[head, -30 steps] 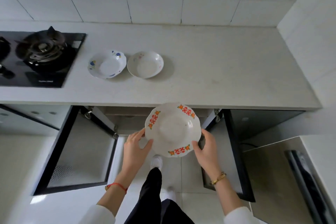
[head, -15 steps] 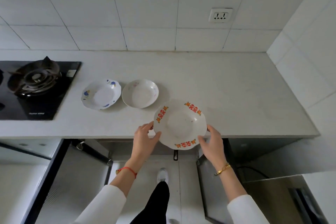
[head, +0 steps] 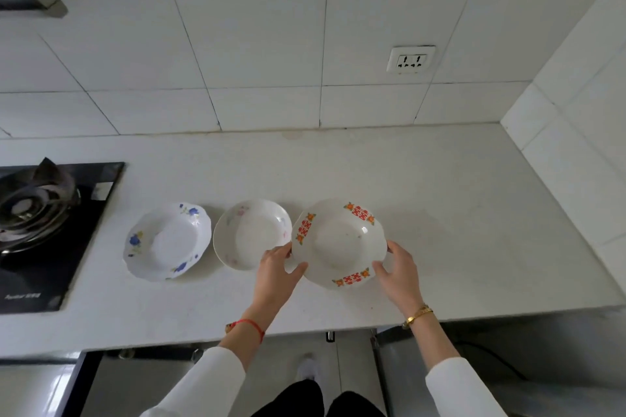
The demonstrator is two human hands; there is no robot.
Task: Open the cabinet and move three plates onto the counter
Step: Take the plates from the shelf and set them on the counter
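I hold a white plate with red and orange marks (head: 340, 242) over the white counter (head: 440, 213), tilted, its left rim overlapping the neighbouring plate. My left hand (head: 276, 272) grips its left edge and my right hand (head: 396, 269) grips its right edge. A plain white plate with faint pink flowers (head: 249, 234) lies flat on the counter just to the left. Further left lies a scalloped plate with blue flowers (head: 167, 242). Below the counter edge, the open cabinet doors (head: 389, 369) show only in part.
A black gas hob with a burner (head: 37, 210) takes up the counter's left end. A tiled wall with a socket (head: 410, 59) stands behind, and a side wall (head: 576, 132) closes the right. Bare counter stretches to the right of the held plate.
Both hands have lifted the red-marked plate from in front of the open cabinet up over the counter, beside the pink-flowered plate. The view has tilted up toward the wall.
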